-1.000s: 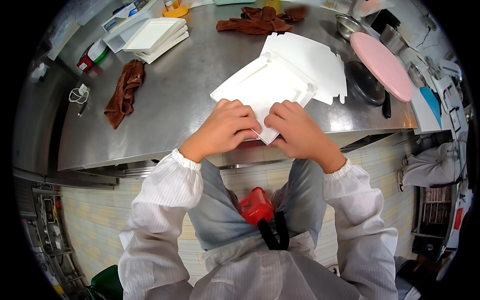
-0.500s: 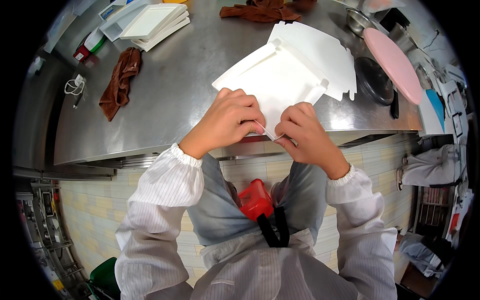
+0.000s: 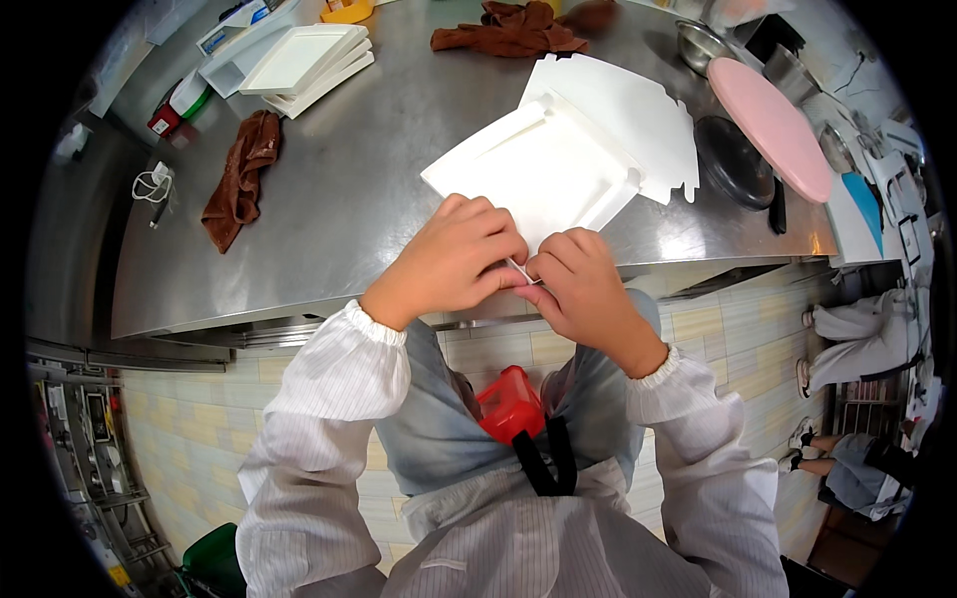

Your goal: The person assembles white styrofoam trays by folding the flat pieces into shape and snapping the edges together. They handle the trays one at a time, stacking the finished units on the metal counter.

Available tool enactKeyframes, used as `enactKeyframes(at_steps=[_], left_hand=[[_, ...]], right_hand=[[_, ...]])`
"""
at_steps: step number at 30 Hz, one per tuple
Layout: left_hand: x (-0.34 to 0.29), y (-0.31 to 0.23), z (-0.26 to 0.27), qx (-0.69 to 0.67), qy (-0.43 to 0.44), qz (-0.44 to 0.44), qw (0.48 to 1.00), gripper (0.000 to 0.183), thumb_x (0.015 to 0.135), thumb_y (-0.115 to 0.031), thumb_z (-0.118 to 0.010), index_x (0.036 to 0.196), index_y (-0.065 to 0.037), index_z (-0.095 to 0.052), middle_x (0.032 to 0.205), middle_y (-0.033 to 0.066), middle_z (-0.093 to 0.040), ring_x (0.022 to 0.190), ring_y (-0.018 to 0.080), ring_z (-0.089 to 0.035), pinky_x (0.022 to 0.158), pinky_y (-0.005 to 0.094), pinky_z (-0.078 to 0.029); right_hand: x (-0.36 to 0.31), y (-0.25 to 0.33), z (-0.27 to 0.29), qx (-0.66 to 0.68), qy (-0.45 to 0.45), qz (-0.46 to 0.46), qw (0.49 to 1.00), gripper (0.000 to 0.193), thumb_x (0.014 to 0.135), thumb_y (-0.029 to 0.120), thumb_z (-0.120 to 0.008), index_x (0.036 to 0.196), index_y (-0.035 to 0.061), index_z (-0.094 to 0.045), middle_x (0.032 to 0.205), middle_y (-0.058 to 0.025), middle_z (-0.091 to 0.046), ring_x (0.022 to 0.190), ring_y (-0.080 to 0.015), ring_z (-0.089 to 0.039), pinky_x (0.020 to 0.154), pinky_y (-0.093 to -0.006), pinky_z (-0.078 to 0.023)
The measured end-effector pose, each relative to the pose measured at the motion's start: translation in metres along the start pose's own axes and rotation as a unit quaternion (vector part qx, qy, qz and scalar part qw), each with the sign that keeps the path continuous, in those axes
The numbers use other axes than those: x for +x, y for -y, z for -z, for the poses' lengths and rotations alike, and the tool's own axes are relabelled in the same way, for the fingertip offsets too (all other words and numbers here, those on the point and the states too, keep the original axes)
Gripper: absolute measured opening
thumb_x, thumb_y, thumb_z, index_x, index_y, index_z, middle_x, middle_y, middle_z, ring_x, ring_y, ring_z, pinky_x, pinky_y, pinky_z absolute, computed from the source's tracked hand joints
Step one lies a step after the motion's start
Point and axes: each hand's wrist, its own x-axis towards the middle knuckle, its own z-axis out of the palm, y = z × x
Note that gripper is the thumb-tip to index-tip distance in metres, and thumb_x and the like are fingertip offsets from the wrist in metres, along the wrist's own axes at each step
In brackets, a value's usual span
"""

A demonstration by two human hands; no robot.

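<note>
A partly folded white cardboard box (image 3: 533,174) lies at the near edge of the steel table, its far and right sides raised. My left hand (image 3: 464,249) pinches its near corner from the left. From the right, my right hand (image 3: 583,284) pinches the same corner, and the fingertips of both hands almost meet there. A thin folded edge of card shows between them. Under the box's far right side lies a flat white card sheet (image 3: 608,105) with notched edges.
Folded white trays (image 3: 304,60) stack at the far left near a brown cloth (image 3: 244,179). Another brown cloth (image 3: 508,32) lies at the back. On the right are a black pan (image 3: 738,159), a pink round board (image 3: 770,130) and a metal bowl (image 3: 701,45). People's legs (image 3: 857,339) show at far right.
My right hand has moved left and slightly down, closing up to my left hand at the box corner. The view has shifted a little. More of another person's legs shows at the right.
</note>
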Motion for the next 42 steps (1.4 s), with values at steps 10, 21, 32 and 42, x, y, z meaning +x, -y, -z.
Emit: enactKeyframes(at_steps=[10, 21, 32, 42], left_hand=[[-0.008, 0.012, 0.002, 0.033, -0.038, -0.014, 0.999, 0.013, 0.086, -0.019, -0.077, 0.093, -0.01, -0.07, 0.097, 0.0029, -0.066, 0.097, 0.0262, -0.061, 0.096, 0.0433, -0.045], [0.008, 0.02, 0.043, 0.079, 0.062, -0.1, 0.99, 0.019, 0.085, -0.018, -0.078, 0.101, -0.011, -0.073, 0.111, -0.0002, -0.072, 0.113, 0.0229, -0.063, 0.098, 0.0396, -0.045], [0.052, 0.011, 0.0, 0.064, 0.105, -0.142, 0.982, 0.042, 0.08, -0.051, -0.077, 0.092, -0.012, -0.064, 0.094, -0.0008, -0.063, 0.094, 0.0242, -0.056, 0.09, 0.0369, -0.044], [0.039, -0.01, -0.027, 0.004, 0.025, -0.042, 0.999, 0.04, 0.072, -0.04, -0.089, 0.082, -0.016, -0.059, 0.084, -0.0014, -0.056, 0.089, 0.0229, -0.052, 0.084, 0.0367, -0.039]], right_hand=[[-0.002, -0.01, 0.038, 0.012, 0.082, -0.009, 0.997, 0.018, 0.082, 0.012, -0.077, 0.09, 0.0061, -0.062, 0.093, -0.0099, -0.055, 0.094, -0.0318, -0.056, 0.086, -0.0433, -0.047], [-0.013, -0.054, 0.098, -0.01, 0.144, -0.054, 0.988, 0.016, 0.078, -0.001, -0.072, 0.089, 0.0034, -0.062, 0.091, -0.0097, -0.059, 0.099, -0.035, -0.059, 0.097, -0.047, -0.049], [0.002, -0.03, 0.04, 0.024, 0.061, -0.055, 0.996, 0.011, 0.079, 0.001, -0.072, 0.084, 0.0087, -0.067, 0.089, -0.0048, -0.061, 0.088, -0.0272, -0.057, 0.085, -0.0398, -0.047], [-0.009, -0.04, 0.039, 0.06, 0.021, -0.06, 0.996, 0.01, 0.081, 0.003, -0.072, 0.082, 0.0119, -0.068, 0.087, -0.0007, -0.06, 0.088, -0.0241, -0.057, 0.083, -0.0366, -0.044]])
